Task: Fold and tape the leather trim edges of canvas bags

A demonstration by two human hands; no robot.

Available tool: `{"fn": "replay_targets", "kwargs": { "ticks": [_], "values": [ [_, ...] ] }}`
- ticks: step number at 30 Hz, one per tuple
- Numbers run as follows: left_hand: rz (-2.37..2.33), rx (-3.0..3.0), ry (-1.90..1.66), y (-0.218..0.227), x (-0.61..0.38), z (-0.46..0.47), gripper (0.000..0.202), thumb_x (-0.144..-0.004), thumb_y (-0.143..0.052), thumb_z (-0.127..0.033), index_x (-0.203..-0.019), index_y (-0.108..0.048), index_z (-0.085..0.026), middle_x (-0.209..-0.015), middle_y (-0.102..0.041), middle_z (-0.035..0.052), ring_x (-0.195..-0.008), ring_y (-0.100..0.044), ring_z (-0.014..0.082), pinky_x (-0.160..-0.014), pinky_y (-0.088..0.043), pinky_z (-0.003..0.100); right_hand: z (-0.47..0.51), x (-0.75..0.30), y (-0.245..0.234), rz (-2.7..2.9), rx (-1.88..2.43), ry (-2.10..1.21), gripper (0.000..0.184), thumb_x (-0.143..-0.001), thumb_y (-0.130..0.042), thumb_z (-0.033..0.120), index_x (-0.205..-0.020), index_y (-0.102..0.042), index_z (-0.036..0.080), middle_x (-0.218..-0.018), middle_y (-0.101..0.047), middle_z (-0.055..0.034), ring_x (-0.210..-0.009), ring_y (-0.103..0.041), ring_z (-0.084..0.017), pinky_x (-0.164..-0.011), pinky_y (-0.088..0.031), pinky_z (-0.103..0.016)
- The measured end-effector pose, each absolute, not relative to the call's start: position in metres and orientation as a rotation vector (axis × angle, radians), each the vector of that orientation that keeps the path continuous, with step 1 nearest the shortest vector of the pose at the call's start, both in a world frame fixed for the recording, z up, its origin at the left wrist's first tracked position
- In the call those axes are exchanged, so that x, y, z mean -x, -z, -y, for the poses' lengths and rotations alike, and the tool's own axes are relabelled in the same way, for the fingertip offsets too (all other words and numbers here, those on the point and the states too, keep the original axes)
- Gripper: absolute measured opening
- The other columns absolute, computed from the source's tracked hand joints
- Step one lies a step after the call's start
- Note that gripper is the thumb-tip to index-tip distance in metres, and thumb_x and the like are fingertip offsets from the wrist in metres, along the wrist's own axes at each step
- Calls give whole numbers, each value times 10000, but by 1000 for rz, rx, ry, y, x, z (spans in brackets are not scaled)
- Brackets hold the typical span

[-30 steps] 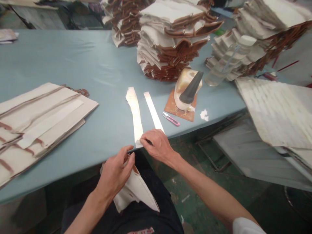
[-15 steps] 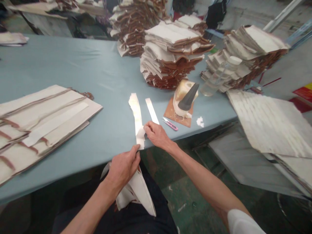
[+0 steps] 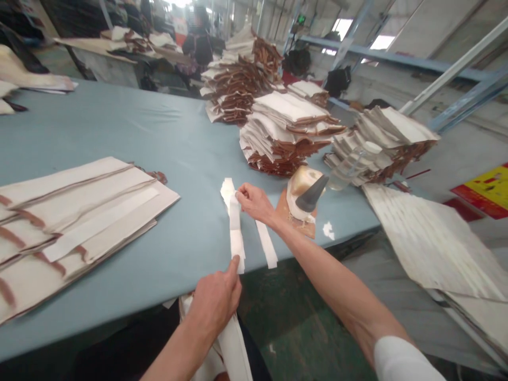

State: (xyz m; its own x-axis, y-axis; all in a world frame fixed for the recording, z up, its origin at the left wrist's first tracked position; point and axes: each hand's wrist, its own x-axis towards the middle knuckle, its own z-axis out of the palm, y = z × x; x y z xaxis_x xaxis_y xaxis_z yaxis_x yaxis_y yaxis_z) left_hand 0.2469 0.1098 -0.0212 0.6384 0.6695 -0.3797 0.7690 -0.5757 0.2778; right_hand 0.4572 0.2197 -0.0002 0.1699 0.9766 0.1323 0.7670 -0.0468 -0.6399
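A pale strip [image 3: 238, 244] lies across the table's near edge, its far end ragged and yellowish. My left hand [image 3: 216, 299] has its index finger pressed on the strip's near end, with the other fingers curled in. Between thumb and fingertips, my right hand [image 3: 254, 202] pinches the edge of a narrow white strip [image 3: 234, 214] lying along the pale one. A second loose white strip [image 3: 266, 246] lies to the right, partly behind my right forearm. Cream fabric pieces [image 3: 234, 344] rest on my lap under my left hand.
Stacked cream panels [image 3: 99, 201] lie at left. Brown-and-cream piles [image 3: 286, 132] stand at the back. Right of my hand, a block with a dark cone [image 3: 313, 194] sits on a brown board [image 3: 305, 228]. A clear bottle [image 3: 353, 166] stands behind it.
My right hand has moved away from me along the pale strip, with the narrow strip now laid out lengthwise. My left index finger has straightened onto the near end. The view has tilted up.
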Motion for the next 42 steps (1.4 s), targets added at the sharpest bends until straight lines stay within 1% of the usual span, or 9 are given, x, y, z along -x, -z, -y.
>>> {"fn": "replay_targets", "kwargs": {
  "ticks": [8,18,26,30,32,34,36,39,42],
  "values": [
    [-1071,-2408,331,22,-246,-111,584,-1105,-482,-154,-1687,-447,-166,-991,-855,193,-946,-854,378,-856,-674,488,-337,-485,-45,1746,1947,-72,167,-1012,-487,217,-953,-643,217,-903,-709,-68,-903,-635,-253,-876,-469,-354],
    [-974,-2347,472,54,-249,-110,722,-1027,-522,-106,-1725,-360,-192,-919,-868,186,-829,-855,428,-781,-694,566,-427,-496,-35,1676,2098,78,214,-1053,-444,186,-1084,-655,190,-1077,-735,-178,-1089,-679,-348,-989,-520,-500],
    [-981,-2333,203,94,-239,-96,718,-980,-521,-74,-1684,-456,-197,-810,-857,174,-681,-847,368,-635,-684,390,-468,-488,-28,1553,2078,67,223,-1085,-392,149,-1168,-599,153,-1079,-716,-185,-1143,-694,-327,-998,-536,-474],
    [-968,-2306,122,107,-237,-91,718,-969,-527,-72,-1677,-476,-186,-779,-851,170,-636,-836,348,-583,-655,335,-477,-470,-48,1493,1916,-38,238,-1120,-362,166,-1064,-593,151,-1090,-684,-143,-1204,-661,-275,-1028,-531,-449],
    [-972,-2296,94,105,-238,-91,699,-978,-528,-91,-1671,-488,-180,-756,-844,165,-632,-833,353,-581,-648,340,-469,-452,-58,1477,1781,-198,236,-1116,-419,200,-949,-584,174,-978,-678,-83,-1083,-687,-229,-954,-570,-388],
    [-1001,-2299,56,99,-240,-92,657,-1002,-526,-128,-1657,-512,-175,-759,-842,169,-656,-836,360,-606,-646,352,-450,-430,-68,1490,1692,-353,242,-1102,-492,246,-878,-567,197,-815,-647,-19,-851,-691,-177,-788,-596,-296],
    [-1055,-2311,8,92,-240,-94,626,-1031,-514,-170,-1657,-514,-181,-784,-844,170,-700,-840,360,-660,-643,368,-422,-406,-81,1480,1586,-541,242,-1099,-530,269,-866,-558,211,-709,-607,31,-660,-634,-127,-612,-555,-213],
    [-1093,-2236,-101,79,-234,-96,604,-1065,-490,-235,-1668,-499,-197,-858,-851,152,-796,-836,341,-748,-617,372,-369,-375,-105,1365,1404,-842,259,-1103,-542,233,-844,-551,208,-663,-587,58,-552,-576,-83,-476,-480,-150],
    [-1055,-1889,-363,62,-222,-97,541,-1083,-504,-361,-1594,-600,-213,-756,-773,54,-783,-764,275,-742,-550,325,-309,-351,-127,1243,1297,-984,273,-1097,-549,205,-824,-550,201,-633,-574,74,-507,-567,-64,-438,-470,-131]
  ]
}}
